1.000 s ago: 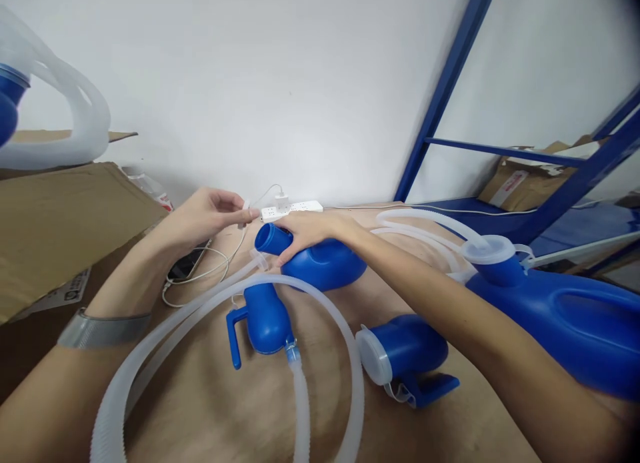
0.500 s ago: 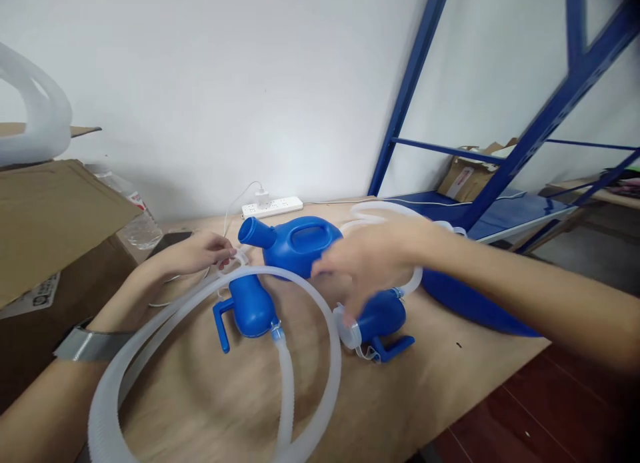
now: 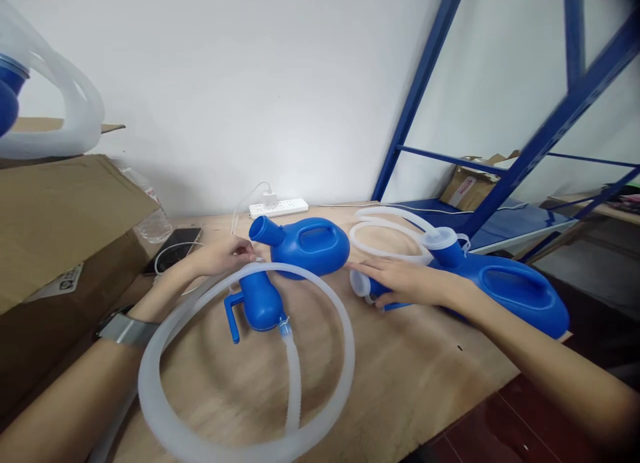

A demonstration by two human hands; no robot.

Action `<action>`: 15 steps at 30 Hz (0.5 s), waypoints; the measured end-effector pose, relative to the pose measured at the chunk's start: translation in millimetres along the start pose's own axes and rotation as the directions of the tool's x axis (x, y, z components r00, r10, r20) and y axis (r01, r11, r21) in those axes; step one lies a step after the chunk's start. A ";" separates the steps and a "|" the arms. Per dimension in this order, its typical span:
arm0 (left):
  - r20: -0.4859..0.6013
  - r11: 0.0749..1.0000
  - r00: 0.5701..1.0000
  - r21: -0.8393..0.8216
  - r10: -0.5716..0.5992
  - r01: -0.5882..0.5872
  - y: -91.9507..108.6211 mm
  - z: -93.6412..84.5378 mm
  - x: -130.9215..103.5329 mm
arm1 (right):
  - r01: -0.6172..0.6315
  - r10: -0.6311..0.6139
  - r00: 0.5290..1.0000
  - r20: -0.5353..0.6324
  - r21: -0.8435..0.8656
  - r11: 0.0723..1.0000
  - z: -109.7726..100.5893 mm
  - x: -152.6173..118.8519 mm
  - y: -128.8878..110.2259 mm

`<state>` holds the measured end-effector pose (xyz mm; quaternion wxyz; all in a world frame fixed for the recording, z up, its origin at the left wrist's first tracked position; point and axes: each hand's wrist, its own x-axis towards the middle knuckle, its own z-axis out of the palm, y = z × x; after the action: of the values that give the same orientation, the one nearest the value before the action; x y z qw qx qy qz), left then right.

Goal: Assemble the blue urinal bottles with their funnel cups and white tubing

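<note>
A blue plastic urinal cup [image 3: 263, 303] with a hook-shaped handle lies on the table, joined to a coiled clear hose [image 3: 347, 356]. At its mouth, my left hand [image 3: 227, 253] pinches the edge of a clear cap [image 3: 259, 259], mostly hidden by the fingers. My right hand [image 3: 407, 281] lies over a second urinal cup [image 3: 379, 289], its fingers along the top and thumb on the near side. That cup's clear cap [image 3: 359, 285] faces left. Between the hands, slightly farther back, sits a blue urinal bottle [image 3: 313, 246] with an uncapped neck.
Another blue bottle [image 3: 525, 296] with a white lid stands at the right, near a coiled pale hose [image 3: 365, 233]. Left are an open cardboard box [image 3: 60, 229], a phone [image 3: 175, 246] and a plastic bottle [image 3: 153, 226]. A power strip [image 3: 280, 207] lies by the wall; a blue rack [image 3: 420, 83] rises behind.
My right hand has come down onto the right urinal cup, which now lies farther back on the table. My left hand stays at the left cup's mouth. The view has shifted slightly.
</note>
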<state>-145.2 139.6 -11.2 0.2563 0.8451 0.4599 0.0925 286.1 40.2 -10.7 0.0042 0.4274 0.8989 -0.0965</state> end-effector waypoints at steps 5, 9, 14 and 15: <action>0.080 1.000 0.996 0.002 0.026 -0.026 -0.8 4.5 -1.4 | -0.066 0.064 0.998 -0.029 -0.095 0.993 8.6 10.8 27.4; 0.109 1.000 0.994 0.005 0.027 -0.028 -8.1 12.0 1.8 | -0.154 0.051 0.949 -0.312 -0.316 0.936 22.1 22.3 -10.6; 0.131 1.000 0.991 0.013 0.017 -0.019 -9.9 13.8 3.2 | 0.081 -0.143 0.877 -0.459 -0.152 0.985 27.9 37.9 -105.9; 0.123 1.000 0.992 0.007 0.021 -0.022 -8.2 11.0 2.1 | 0.129 -0.166 0.872 -0.460 -0.111 0.985 28.3 41.8 -119.9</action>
<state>-145.6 141.2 -25.0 0.2798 0.8551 0.4345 0.0410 165.2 -6.6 -21.8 -0.2037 0.3676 0.9063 0.0441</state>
